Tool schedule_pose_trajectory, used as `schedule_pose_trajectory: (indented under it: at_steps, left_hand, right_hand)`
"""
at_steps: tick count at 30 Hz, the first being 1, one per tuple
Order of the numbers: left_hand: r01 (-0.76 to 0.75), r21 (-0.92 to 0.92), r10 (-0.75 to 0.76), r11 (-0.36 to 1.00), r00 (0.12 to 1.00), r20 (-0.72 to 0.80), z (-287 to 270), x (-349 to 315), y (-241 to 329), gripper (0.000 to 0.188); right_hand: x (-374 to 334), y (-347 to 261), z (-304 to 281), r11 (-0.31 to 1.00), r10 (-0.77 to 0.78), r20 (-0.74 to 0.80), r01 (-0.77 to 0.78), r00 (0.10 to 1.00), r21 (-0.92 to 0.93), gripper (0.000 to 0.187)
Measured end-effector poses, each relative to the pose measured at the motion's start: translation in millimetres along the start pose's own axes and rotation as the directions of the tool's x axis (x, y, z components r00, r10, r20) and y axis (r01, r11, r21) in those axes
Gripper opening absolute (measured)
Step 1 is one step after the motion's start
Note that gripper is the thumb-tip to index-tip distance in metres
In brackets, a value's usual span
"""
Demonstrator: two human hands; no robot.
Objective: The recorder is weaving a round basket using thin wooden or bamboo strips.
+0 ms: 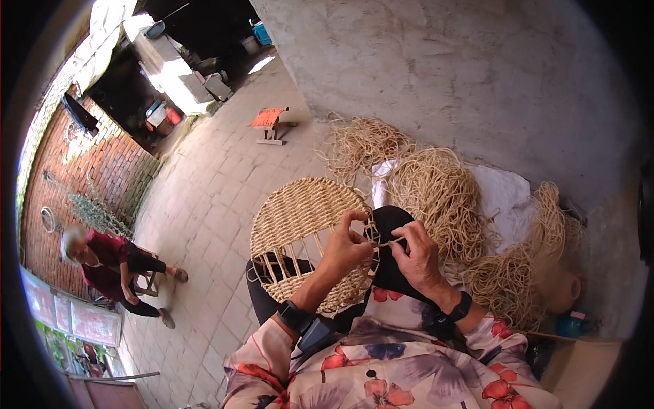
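Note:
Across my lap lies a round woven straw-rope piece [306,211], tightly woven at its far and near parts. An open band of bare strands crosses its middle. My left hand [346,249] is over its right edge, thumb and fingers pinched on a thin cord [385,243]. That cord runs a short way right to my right hand [417,259], whose thumb and forefinger pinch it just beyond the rim. The exact spot where the cord meets the rim is partly hidden by my left fingers.
Big heaps of loose straw rope [436,198] lie to the right, partly on a white sheet [504,198], along a grey wall [470,75]. A low orange-topped stool [270,118] stands ahead on the paved floor [204,177]. Another person [109,262] sits at the left.

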State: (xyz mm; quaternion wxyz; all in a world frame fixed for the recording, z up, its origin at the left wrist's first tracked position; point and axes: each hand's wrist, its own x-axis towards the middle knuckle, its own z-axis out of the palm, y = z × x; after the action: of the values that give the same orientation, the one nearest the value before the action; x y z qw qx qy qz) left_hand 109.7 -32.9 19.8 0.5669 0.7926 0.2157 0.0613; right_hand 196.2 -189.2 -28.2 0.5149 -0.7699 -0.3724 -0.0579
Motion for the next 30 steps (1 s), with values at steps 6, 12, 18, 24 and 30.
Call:
schedule_pose_trajectory:
  at_steps: [6, 12, 18, 24, 30]
  left_hand:
    - [0.196, -0.645, -0.131, 0.739, 0.980, 0.148, -12, -18, 16, 0.019]
    - [-0.081, -0.460, 0.174, 0.884, 0.971, 0.164, -25, -26, 54, 0.016]
    - [-0.329, -0.047, 0.319, 0.943, 0.935, -0.156, -28, -33, 69, 0.056]
    - [-0.220, 0.409, 0.279, 0.886, 0.956, -0.090, -19, -19, 24, 0.046]
    - [-0.203, 0.433, 0.248, 0.878, 0.967, -0.050, -2, -21, 1, 0.039]
  right_hand:
    - [2, 3, -4, 0.990, -0.095, 0.020, 0.093, 0.995, 0.104, 0.017]
    - [1, -14, 11, 0.966, -0.109, 0.201, 0.056, 0.973, 0.251, 0.014]
    - [5, 1, 10, 0.970, 0.110, 0.175, -0.144, 0.978, 0.194, 0.007]
    - [5, 4, -4, 0.963, 0.265, 0.302, -0.265, 0.916, -0.041, 0.020]
    - [6, 2, -12, 0.961, 0.262, 0.355, -0.275, 0.897, -0.014, 0.025]
